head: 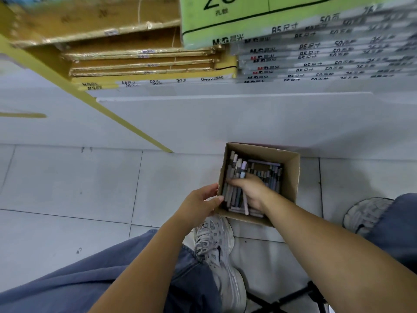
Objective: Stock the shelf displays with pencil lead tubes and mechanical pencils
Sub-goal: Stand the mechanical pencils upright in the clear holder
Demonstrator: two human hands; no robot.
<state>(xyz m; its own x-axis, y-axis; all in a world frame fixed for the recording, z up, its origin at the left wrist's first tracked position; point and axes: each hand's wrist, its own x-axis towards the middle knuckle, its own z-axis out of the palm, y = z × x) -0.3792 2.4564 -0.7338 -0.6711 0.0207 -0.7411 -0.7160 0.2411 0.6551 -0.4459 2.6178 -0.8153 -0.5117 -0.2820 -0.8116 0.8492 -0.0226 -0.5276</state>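
Down on the tiled floor (67, 188) in front of you, the white base of the shelf (203, 114) runs across the far edge. Above it lie flat stacks of paper packs: yellow packs (146, 64) at the left, grey packs (316, 62) at the right, and a green pack (248, 21) on top, all blurred. Your blue jeans (112, 279) fill the near corners. A small open cardboard box (291, 175) stands on the floor close to the shelf base, just beyond your left shoe (216, 249) and well apart from your right shoe (365, 213). Your left grip (198, 206) pinches the box's left wall, thumb over the rim. Your right grip (250, 190) is inside the box, fingers curled round a bundle of mechanical pencils (237, 170) in grey and lilac; more pencils lie beneath and beside it, along the box's right side
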